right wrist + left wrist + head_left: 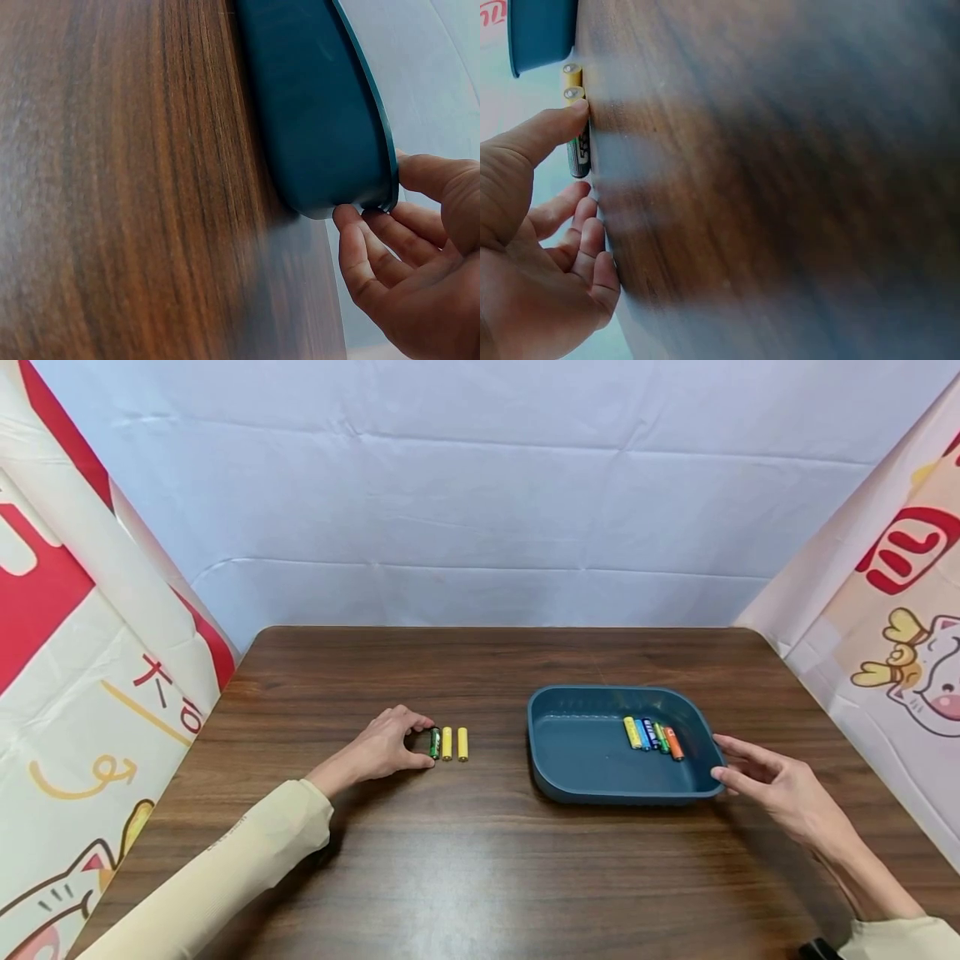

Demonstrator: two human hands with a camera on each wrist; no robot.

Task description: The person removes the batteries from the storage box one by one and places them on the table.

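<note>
On the table's left half, my left hand [386, 747] spans a dark green-and-black battery [435, 743] end to end, thumb at its near end and a finger at its far end. Two yellow batteries [454, 744] stand in line just right of it, lying parallel. In the left wrist view, the thumb partly covers the dark battery [579, 156]. My right hand [780, 789] holds the right end of a dark blue tray [577, 760], thumb at the rim and fingers against the outer wall [322, 150]. Several batteries [652, 737] of mixed colours lie side by side inside, toward the right.
The brown wooden table [465, 877] carries everything. A pale cloth [480, 502] hangs behind its far edge, and printed cloths [82, 610] hang at both sides. Bare tabletop lies between the yellow batteries and the tray.
</note>
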